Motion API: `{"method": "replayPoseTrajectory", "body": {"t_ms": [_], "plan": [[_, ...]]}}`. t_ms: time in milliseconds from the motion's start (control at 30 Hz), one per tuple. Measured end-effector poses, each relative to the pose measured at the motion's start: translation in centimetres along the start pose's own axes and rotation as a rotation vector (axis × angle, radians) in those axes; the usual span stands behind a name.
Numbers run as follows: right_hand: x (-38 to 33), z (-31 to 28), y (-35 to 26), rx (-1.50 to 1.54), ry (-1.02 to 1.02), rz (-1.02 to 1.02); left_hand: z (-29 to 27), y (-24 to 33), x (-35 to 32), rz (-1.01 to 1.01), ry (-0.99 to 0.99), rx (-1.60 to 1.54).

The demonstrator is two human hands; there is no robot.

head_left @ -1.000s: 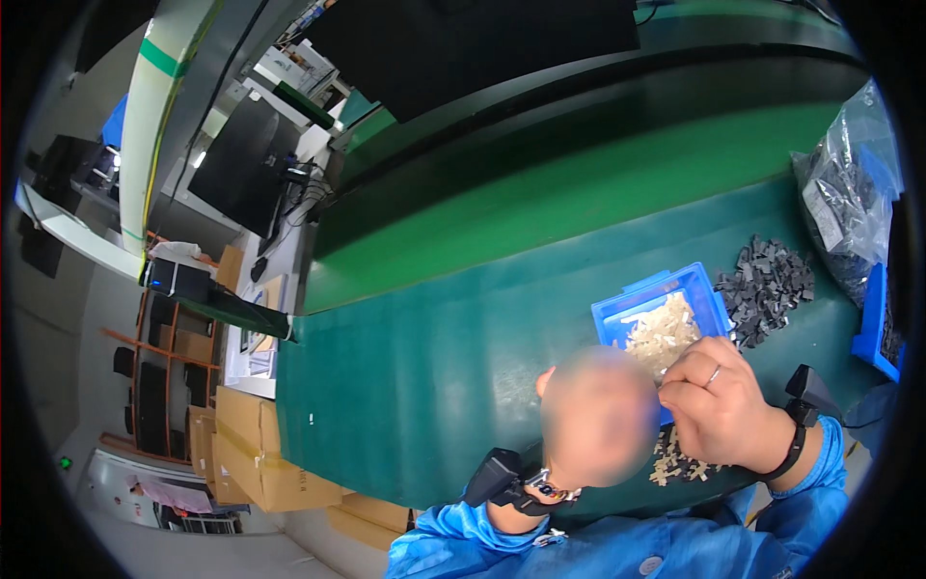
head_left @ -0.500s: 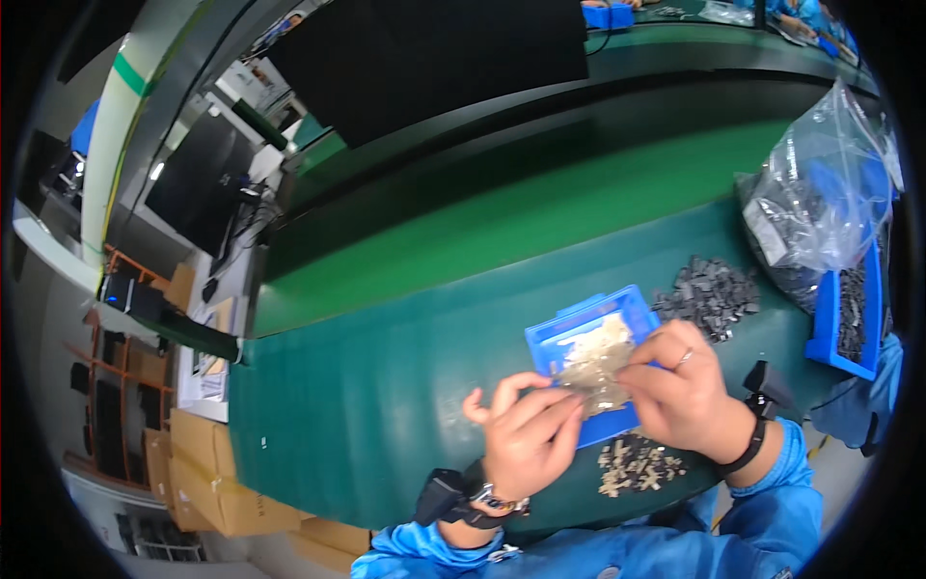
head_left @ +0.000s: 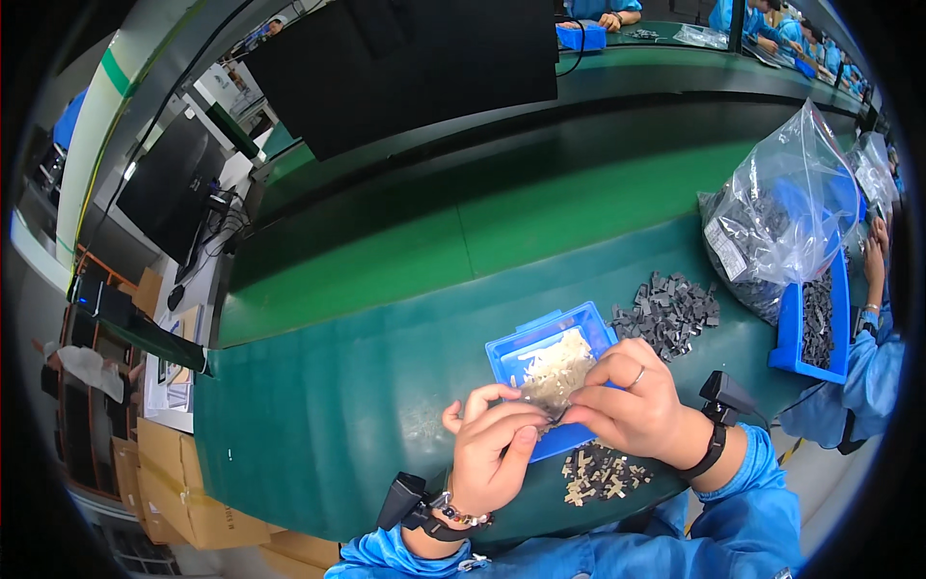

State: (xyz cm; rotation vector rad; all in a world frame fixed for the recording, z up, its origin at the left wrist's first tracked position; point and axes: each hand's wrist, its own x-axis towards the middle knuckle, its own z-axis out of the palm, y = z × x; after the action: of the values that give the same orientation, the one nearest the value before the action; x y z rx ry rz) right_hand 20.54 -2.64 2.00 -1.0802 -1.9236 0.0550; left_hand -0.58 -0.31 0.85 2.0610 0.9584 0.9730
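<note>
A blue bin (head_left: pixel 605 333) sits on the green table with small cream-coloured pieces (head_left: pixel 559 365) in it, some under what looks like clear plastic film. Over its near side, my left hand (head_left: pixel 494 446) and my right hand (head_left: pixel 632 403) meet with fingertips pinched close together. Something small and dark shows between them, too small to name. Just in front of the bin lies a pile of mixed cream and black pieces (head_left: pixel 600 475). Beyond my right hand spreads a heap of small dark grey pieces (head_left: pixel 667 314).
At right stands a large clear plastic bag (head_left: pixel 772 227) of dark parts, beside a blue tray (head_left: pixel 789 338) of dark pieces. A black panel (head_left: pixel 405 72) hangs over the far side. A co-worker's hand (head_left: pixel 876 241) shows at the right edge. Cardboard boxes (head_left: pixel 178 482) stand at lower left.
The whole view has shifted, so the table things appear farther left and lower. My hands stay pinched over the bin, their fingertips nearer each other. A co-worker's hands now show at right.
</note>
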Motion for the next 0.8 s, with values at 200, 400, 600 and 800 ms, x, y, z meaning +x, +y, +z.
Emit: {"method": "replayPoseTrajectory", "body": {"t_ms": [200,400,600,800], "plan": [[0.2,0.1,0.3,0.046,-0.031,0.017,0.0,0.0,0.2,0.008,-0.035,-0.051],[0.4,0.2,0.1,-0.041,-0.057,-0.038,-0.6,-0.5,0.1,-0.024,-0.095,-0.097],[-0.3,-0.1,-0.2,-0.127,0.053,-0.246,0.7,-1.9,-1.6,0.000,-0.155,-0.242],[-0.1,-0.1,-0.5,-0.243,0.083,-0.238,1.1,-2.7,-1.2,0.058,-0.104,-0.310]]}}
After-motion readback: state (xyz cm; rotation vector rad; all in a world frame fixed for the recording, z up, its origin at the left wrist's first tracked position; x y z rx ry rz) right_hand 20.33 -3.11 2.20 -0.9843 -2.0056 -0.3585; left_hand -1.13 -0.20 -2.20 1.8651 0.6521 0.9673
